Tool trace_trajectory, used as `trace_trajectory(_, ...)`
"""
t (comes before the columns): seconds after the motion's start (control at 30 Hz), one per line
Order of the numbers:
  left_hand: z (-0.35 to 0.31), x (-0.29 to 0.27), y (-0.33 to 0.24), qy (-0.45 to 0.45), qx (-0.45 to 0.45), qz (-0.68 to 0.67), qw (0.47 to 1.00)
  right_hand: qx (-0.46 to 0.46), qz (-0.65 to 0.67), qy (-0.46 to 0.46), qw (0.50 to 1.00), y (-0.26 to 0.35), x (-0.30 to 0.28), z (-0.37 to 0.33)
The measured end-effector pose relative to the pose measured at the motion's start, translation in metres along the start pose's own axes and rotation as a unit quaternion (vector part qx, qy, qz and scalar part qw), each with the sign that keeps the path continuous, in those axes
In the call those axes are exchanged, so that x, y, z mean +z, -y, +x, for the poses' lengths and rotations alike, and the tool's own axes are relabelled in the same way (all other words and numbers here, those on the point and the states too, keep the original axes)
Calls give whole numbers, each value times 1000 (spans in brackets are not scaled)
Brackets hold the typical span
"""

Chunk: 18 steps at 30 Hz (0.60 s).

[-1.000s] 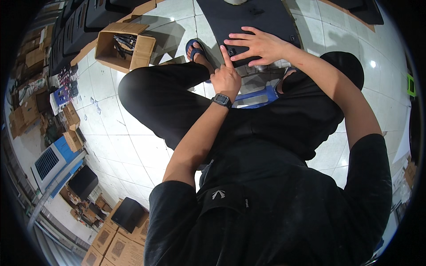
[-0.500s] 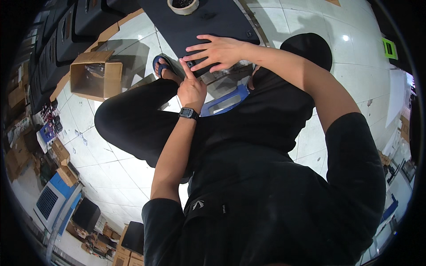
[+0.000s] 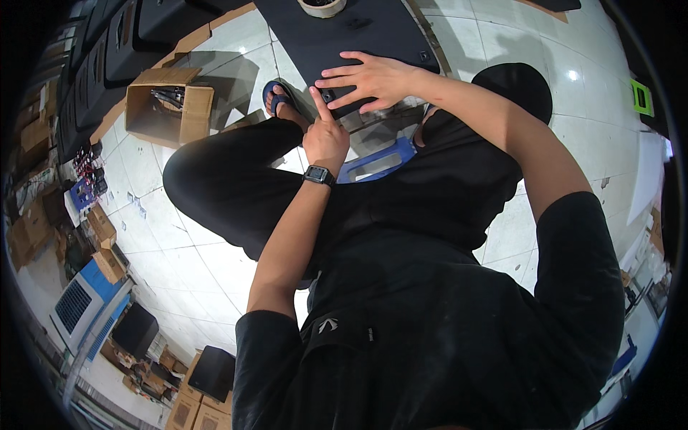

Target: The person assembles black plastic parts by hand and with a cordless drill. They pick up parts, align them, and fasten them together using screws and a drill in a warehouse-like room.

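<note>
A flat black panel [image 3: 315, 39] lies in front of me, with small square fittings at its near corners. Spread across its near edge, my right hand [image 3: 380, 82] is open, palm down, fingers pointing left. My left hand [image 3: 327, 140], with a watch on the wrist, comes up from below. Its index finger is stretched out to the panel's near left corner, beside the dark corner fitting [image 3: 327, 95] and close to the right fingertips. The other left fingers are folded and partly hidden; nothing shows in them. A round pale bowl [image 3: 322, 8] with dark contents stands on the panel.
A blue plastic frame [image 3: 380, 161] shows between my legs. To the left stands an open cardboard box [image 3: 193, 118] with dark pieces inside. Black cases [image 3: 118, 50] line the far left. A green item [image 3: 641, 97] is at the right, and cartons [image 3: 188, 401] are at the lower left.
The whole view has shifted, so the panel, the box and both hands appear slightly farther right. Against the panel, both hands keep nearly the same pose and place.
</note>
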<state>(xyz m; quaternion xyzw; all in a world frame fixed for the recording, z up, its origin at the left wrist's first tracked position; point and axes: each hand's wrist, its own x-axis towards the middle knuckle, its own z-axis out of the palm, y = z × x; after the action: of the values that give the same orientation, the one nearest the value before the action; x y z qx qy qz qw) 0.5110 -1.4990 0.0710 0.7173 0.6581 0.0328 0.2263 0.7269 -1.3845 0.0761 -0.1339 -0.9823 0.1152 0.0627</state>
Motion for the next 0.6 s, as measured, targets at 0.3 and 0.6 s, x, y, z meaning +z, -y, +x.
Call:
trace_trajectory(0.3, 5, 1, -3, 14, -8, -24, 1000, -16, 13, -24, 999, 0, 5, -4)
trace_trajectory(0.6, -4, -19, -4, -117, 86, -5, 989, 83, 11, -197, 977, 19, -55, -40)
